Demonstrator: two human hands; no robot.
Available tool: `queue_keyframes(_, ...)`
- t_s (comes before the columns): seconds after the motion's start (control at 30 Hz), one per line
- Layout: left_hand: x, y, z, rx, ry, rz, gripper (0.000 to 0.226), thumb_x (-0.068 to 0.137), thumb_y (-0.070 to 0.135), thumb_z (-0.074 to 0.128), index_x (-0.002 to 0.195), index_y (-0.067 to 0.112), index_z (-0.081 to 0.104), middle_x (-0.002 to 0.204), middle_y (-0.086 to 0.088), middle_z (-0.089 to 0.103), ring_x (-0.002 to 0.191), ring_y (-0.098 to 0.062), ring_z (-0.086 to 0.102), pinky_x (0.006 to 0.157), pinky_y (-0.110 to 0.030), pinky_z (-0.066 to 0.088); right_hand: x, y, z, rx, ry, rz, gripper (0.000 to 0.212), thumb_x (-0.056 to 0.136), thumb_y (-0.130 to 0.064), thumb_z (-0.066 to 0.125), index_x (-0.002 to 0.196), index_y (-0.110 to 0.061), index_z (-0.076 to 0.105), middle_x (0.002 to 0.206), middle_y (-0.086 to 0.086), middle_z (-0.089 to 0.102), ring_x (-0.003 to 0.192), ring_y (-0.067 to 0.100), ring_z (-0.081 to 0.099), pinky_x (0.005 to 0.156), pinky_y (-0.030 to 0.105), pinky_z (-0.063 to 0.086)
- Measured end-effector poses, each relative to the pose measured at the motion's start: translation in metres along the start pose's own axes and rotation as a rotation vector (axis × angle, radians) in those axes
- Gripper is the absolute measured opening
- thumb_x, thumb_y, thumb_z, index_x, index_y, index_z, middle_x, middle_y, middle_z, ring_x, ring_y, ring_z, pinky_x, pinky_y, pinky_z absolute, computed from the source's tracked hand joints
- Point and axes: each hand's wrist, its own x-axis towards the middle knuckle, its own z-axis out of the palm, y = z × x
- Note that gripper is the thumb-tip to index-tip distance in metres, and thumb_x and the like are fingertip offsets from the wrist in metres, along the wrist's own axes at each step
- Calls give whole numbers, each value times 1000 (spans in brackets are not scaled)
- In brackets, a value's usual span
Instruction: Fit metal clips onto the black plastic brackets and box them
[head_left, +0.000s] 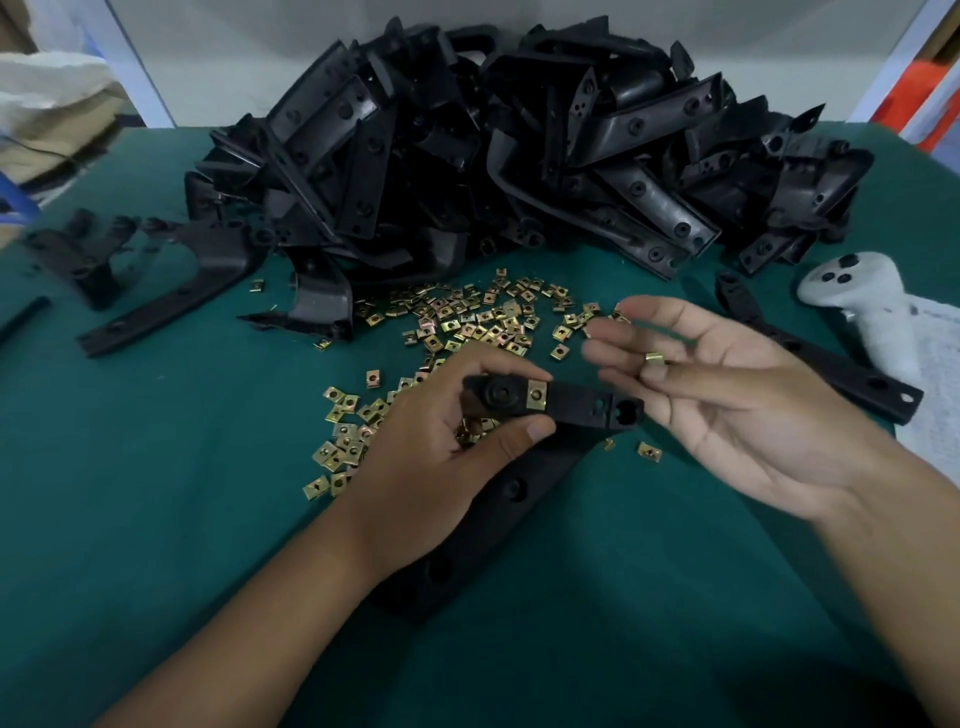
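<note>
— What have you got in your left hand (441, 441)?

— A black plastic bracket (556, 405). My thumb and fingers are curled round its near end, and it sits just above the green table cover (156, 493). One brass-coloured metal clip (536, 393) is already seated on its edge, beside the round boss.

— And the right hand (727, 395)?

— Palm up, fingers loosely spread. A second clip (655, 358) rests against my fingers; whether I am pinching it or it only lies there I cannot tell. My fingertips touch the bracket's far end.

— Where are the rest?

— Loose clips (467, 322) lie scattered on the cover beyond and beneath my left hand. The heap of brackets (519, 156) is behind them. A few single brackets (156, 291) lie to the left, and a white handheld controller (857, 306) is at the right.
</note>
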Motion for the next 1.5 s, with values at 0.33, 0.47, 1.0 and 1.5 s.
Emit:
queue_keyframes(0.33,-1,-4,-1,-70,60,-9,20,93,39,68,112,37,61,91,16,66,82,1,63,74,-11,48,0,-3,5,-131,53,2,48,91,-2,55,137,-7,47,127,17,68,119,27,66,85,25,57)
queue_keyframes(0.47,-1,-5,-1,-48,73,-16,22,92,42,68,113,38,62,91,15,66,82,-1,63,74,-11,48,-1,0,9,-233,95,4,27,95,-20,54,115,-3,54,101,10,77,91,13,74,72,20,56)
queue_keyframes(1.0,-1,-4,-1,-38,71,-31,23,92,43,68,113,38,62,88,16,67,79,-2,64,72,-13,49,0,-1,6,-177,211,19,25,79,-11,70,102,-16,78,102,13,77,88,14,73,63,18,55)
queue_keyframes(1.5,-2,-1,0,7,70,-20,21,91,40,68,111,37,61,87,23,64,80,2,63,71,-5,43,-2,-2,17,-262,162,17,20,71,-32,80,90,-25,80,95,5,78,81,8,68,58,18,49)
